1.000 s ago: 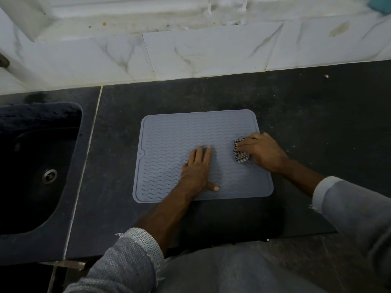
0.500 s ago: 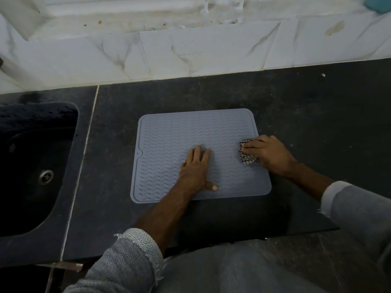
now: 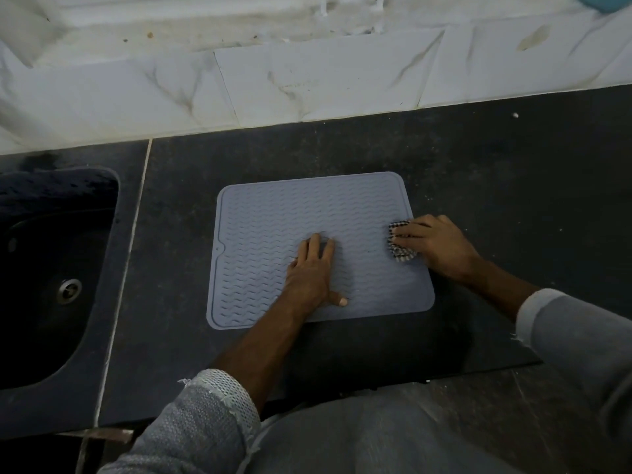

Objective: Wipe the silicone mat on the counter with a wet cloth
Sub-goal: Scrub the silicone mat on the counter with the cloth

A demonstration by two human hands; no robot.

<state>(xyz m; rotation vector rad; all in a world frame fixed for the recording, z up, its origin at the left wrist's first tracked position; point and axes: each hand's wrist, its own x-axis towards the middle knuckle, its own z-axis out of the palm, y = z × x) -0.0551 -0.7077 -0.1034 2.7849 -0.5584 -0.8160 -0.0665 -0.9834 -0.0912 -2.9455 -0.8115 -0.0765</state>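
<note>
We noted the dark sunken sink (image 3: 51, 268) at left, holding only its round metal drain (image 3: 69, 291). The grey ribbed rectangular silicone mat (image 3: 273, 217) lay flat on the black stone counter (image 3: 496, 172). Our left hand (image 3: 313, 277) pressed flat on the mat, fingers straight. Our right hand (image 3: 436, 246) gripped the bunched black-and-white checked cloth (image 3: 400, 249) at the mat's right edge, forearm angled in from the right.

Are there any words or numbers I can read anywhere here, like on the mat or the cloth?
None: no words, numbers or brands can be read.
Mat: only a raised wavy pattern, no text.
Cloth, gripped by the right hand: a checked pattern, no label.
Wall tiles: only veins and stains.
Counter and sink: no markings visible.
</note>
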